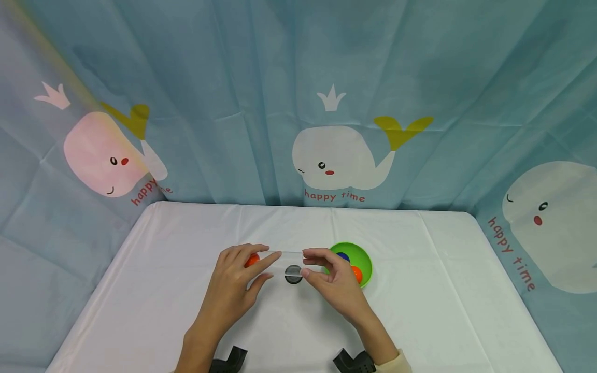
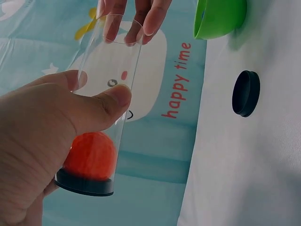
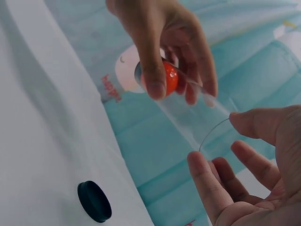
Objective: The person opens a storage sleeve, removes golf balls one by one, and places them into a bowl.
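My left hand (image 1: pixel 235 282) grips a clear plastic tube (image 2: pixel 106 66) held above the table. A black cap (image 2: pixel 84 183) closes the tube's left end, and an orange ball (image 2: pixel 91 155) lies inside against it. At the tube's other, uncapped end, my right hand (image 1: pixel 335 282) pinches the rim between thumb and fingertips. Below the tube a second black cap (image 1: pixel 293 274) lies loose on the white cloth, its hollow side showing in the right wrist view.
Just beyond my right hand stands a green bowl (image 1: pixel 366 256) with a blue ball (image 1: pixel 343 256) and an orange ball (image 1: pixel 357 274) in it. A blue curtain (image 1: pixel 233 155) printed with whales hangs along the back and sides of the white-covered table (image 1: pixel 443 311).
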Tool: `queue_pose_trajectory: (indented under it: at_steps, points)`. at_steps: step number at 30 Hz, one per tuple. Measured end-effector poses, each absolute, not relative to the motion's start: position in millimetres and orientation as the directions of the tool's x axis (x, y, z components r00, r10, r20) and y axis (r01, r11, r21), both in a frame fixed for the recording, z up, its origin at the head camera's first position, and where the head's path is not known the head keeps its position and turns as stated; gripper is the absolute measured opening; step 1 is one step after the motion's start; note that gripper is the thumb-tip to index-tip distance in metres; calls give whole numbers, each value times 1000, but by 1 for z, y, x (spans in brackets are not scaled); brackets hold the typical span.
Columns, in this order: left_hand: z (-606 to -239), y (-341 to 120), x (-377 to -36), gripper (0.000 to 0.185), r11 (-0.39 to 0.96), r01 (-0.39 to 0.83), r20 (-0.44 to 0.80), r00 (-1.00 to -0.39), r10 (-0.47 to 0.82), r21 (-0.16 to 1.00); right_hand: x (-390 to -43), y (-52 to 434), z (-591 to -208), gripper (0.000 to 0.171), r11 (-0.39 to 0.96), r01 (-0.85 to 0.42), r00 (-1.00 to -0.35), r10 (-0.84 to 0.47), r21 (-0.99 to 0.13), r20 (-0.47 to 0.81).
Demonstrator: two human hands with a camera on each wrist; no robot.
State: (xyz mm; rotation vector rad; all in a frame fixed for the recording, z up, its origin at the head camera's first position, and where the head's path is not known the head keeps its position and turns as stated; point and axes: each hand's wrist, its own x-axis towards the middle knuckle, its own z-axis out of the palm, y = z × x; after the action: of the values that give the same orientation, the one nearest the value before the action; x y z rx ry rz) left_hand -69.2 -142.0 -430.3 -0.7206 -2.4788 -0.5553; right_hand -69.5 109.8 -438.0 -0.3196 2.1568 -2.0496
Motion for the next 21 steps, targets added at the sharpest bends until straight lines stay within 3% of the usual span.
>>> queue_pose_trajectory:
  at_steps: [21]
  points:
    - [-414, -141, -61, 58, 790, 589, 594, -700, 395, 169, -72, 104, -448, 36, -70, -42, -966, -250, -997, 59]
